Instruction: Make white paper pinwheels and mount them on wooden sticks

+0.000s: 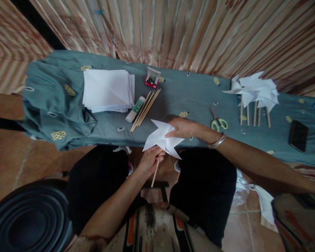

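Observation:
A white paper pinwheel (160, 135) is between my two hands, just over the near edge of the cloth-covered bench. My left hand (150, 160) is closed around its thin wooden stick (154, 174), whose lower end points down toward my lap. At the pinwheel's right side, my right hand (182, 128) pinches the paper, with the thumb beside a small dark pin at the centre. The far side of the paper and the stick's top are hidden.
On the bench (189, 98) lie stacked white paper (107, 89), a glue stick (135, 109), several wooden sticks (147, 110), a red box of small dark pins (152, 78), scissors (217, 120), finished pinwheels (254, 91) and a dark phone (298, 135). A black round stool (28, 220) stands at lower left.

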The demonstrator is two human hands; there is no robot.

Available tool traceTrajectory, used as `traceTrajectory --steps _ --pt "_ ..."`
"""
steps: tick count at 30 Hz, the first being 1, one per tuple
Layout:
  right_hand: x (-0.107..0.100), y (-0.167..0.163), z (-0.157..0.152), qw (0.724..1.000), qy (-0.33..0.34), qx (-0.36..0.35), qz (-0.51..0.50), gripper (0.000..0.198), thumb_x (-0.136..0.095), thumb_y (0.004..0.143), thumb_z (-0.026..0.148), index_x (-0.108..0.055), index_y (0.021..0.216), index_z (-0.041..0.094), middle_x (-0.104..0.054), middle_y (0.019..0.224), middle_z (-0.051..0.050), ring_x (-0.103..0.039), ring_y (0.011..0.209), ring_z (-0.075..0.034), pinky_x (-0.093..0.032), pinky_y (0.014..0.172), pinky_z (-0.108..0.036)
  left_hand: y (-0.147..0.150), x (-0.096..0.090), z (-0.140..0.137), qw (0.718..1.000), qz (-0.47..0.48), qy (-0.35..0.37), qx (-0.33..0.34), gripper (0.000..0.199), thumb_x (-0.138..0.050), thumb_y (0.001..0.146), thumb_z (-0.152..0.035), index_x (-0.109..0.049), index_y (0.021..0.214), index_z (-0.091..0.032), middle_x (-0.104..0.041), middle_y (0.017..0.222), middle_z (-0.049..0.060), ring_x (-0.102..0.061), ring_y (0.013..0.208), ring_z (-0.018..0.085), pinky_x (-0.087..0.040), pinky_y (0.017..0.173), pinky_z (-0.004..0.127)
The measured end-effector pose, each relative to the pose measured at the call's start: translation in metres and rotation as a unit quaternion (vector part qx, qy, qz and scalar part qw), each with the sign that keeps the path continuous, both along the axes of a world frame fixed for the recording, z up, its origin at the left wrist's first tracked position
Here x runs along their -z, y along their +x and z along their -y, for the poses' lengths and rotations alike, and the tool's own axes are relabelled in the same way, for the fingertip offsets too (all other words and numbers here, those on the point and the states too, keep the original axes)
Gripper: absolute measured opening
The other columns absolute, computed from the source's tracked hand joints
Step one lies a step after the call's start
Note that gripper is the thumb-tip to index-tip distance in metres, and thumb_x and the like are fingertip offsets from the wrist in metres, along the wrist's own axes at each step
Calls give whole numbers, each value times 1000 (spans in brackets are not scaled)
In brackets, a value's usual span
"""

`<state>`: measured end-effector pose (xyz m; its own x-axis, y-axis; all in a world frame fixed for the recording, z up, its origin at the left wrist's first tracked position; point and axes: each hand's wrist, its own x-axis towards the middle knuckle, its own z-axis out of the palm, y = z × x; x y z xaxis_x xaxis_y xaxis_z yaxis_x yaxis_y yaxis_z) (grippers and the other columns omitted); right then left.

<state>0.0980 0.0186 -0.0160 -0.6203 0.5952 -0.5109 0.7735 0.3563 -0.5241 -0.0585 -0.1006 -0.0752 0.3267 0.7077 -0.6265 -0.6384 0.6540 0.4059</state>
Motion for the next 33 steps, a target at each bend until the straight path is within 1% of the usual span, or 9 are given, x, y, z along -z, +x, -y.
traceTrajectory --steps 5,8,14,18,22,27,33 --pt "-1 -2 -3 999 8 -50 -1 21 -61 81 32 -71 85 14 -68 71 -4 -56 60 -12 -37 54 -22 0 -1 1 1000 7 -7 -12 31 -84 49 -20 -54 52 -10 -46 54 -3 -37 49 2 -19 39 12" --pt "0 0 -5 998 11 -61 -17 21 -60 83 31 -71 87 14 -70 75 -5 -57 61 -13 -38 56 -22 -1 0 1 1000 18 -10 -12 33 -85 49 -22 -55 54 -10 -47 56 -2 -37 50 1 -19 39 12" --pt "2 4 -5 997 2 -58 -45 23 -58 84 32 -70 84 13 -68 70 -3 -56 57 -12 -37 53 -22 -1 -3 1 999 29 -20 -21 33 -86 48 -20 -57 56 -9 -47 57 -2 -40 51 2 -20 39 11" --pt "5 6 -6 995 4 -72 -64 26 -56 86 34 -69 86 12 -68 73 -5 -57 60 -13 -38 56 -22 -1 -3 0 999 31 -25 -25 33 -87 47 -19 -57 56 -8 -47 56 -2 -40 51 2 -21 39 11" --pt "9 9 -6 994 -3 -68 -90 26 -56 86 35 -69 86 12 -68 73 -4 -56 59 -12 -38 56 -22 -1 -1 0 999 27 -27 -17 30 -86 49 -16 -59 59 -8 -48 58 -1 -41 52 3 -20 39 11" --pt "6 9 -4 993 -16 -53 -101 22 -57 84 31 -69 82 12 -65 69 -2 -51 56 -11 -36 54 -22 -1 1 -1 999 25 -17 -11 34 -88 46 -22 -59 57 -8 -49 57 -1 -40 51 2 -21 39 10" --pt "9 8 -6 994 -19 -59 -91 30 -55 86 38 -69 85 11 -64 70 -4 -52 59 -12 -36 55 -23 -1 3 -2 1000 17 -15 -6 35 -88 44 -24 -60 56 -8 -48 55 -2 -38 50 2 -19 38 11"
